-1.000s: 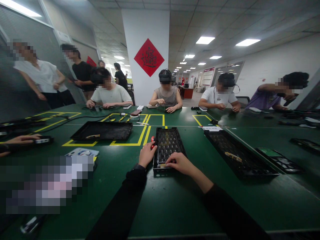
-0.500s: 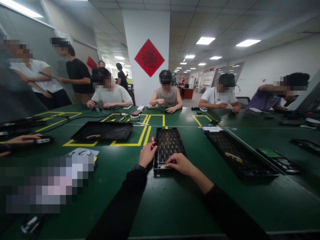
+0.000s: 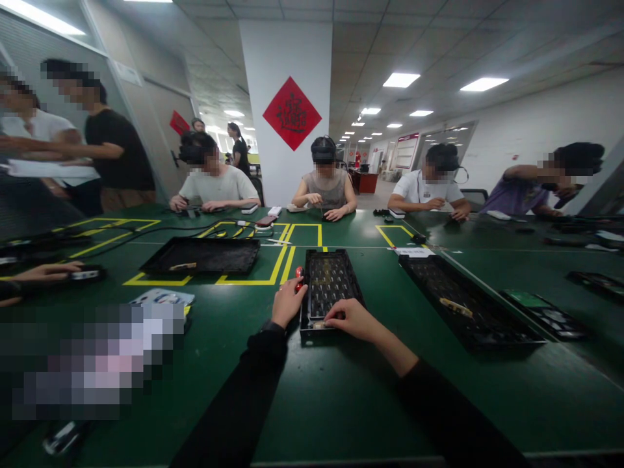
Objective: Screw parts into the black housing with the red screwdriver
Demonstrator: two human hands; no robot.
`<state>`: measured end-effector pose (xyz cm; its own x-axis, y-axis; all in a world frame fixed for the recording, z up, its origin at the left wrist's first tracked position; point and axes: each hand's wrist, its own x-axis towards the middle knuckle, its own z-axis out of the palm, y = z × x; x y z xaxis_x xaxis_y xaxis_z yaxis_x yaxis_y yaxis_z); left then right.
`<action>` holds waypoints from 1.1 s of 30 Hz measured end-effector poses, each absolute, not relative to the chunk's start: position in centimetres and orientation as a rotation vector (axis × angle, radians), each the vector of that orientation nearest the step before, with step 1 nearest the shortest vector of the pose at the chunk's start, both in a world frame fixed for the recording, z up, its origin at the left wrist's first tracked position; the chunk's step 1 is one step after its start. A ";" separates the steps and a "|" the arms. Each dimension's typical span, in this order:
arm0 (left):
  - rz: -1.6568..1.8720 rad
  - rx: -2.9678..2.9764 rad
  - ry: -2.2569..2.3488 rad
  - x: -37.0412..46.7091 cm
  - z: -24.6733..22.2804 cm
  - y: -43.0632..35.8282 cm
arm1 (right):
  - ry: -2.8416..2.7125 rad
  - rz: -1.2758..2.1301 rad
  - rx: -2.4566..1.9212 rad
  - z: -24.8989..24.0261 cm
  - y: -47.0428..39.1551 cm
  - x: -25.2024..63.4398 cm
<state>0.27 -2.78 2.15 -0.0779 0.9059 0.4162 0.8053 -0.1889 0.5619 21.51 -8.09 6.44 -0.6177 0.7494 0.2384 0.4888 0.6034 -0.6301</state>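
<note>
A black tray (image 3: 334,276) with rows of small shiny parts lies lengthwise in front of me on the green table. My left hand (image 3: 287,302) is at its left edge, fingers closed around a red and black object (image 3: 299,278) that is partly hidden. At the tray's near end, my right hand (image 3: 351,318) has thumb and fingertips pinched together at a small light-coloured piece (image 3: 319,325). Whether that piece is gripped or only touched is hard to make out.
Another black tray (image 3: 205,255) lies back left, and a long one (image 3: 468,302) right, each holding a tan piece. A green and black frame (image 3: 543,313) is farther right. Cables (image 3: 146,229) cross the left side. Another person's hand (image 3: 53,272) rests at far left. Several people sit opposite.
Both my hands and the tray are nearly where they were. Two people standing at the back left have shifted leftward.
</note>
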 end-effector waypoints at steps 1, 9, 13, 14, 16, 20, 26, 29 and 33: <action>1.121 2.037 1.905 0.3 2.2 -2.8 | -2.339 0.724 -0.967 6.4 -8.0 21.6; 1.119 2.032 1.909 0.2 2.2 -2.7 | -2.354 0.713 -1.064 7.5 -5.8 21.4; 1.097 2.027 1.920 0.2 2.3 -2.7 | -2.568 0.262 -1.166 8.4 -4.2 19.4; 1.092 2.027 1.920 0.2 2.3 -2.7 | -2.594 0.232 -1.173 8.5 -3.9 18.8; 1.087 2.023 1.919 0.2 2.2 -2.6 | -2.626 0.232 -1.186 8.6 -3.3 18.0; 1.082 2.008 1.924 0.2 2.3 -2.7 | -2.686 0.267 -1.232 8.4 -2.6 17.4; 1.081 1.999 1.931 0.3 2.4 -2.8 | -2.698 0.384 -1.308 8.6 -2.7 17.1; 1.093 2.011 1.927 0.2 2.3 -2.8 | -2.769 0.599 -1.249 9.3 -3.2 16.7; 1.097 2.021 1.927 0.2 2.2 -2.7 | -2.876 0.888 -1.130 10.1 -4.0 16.4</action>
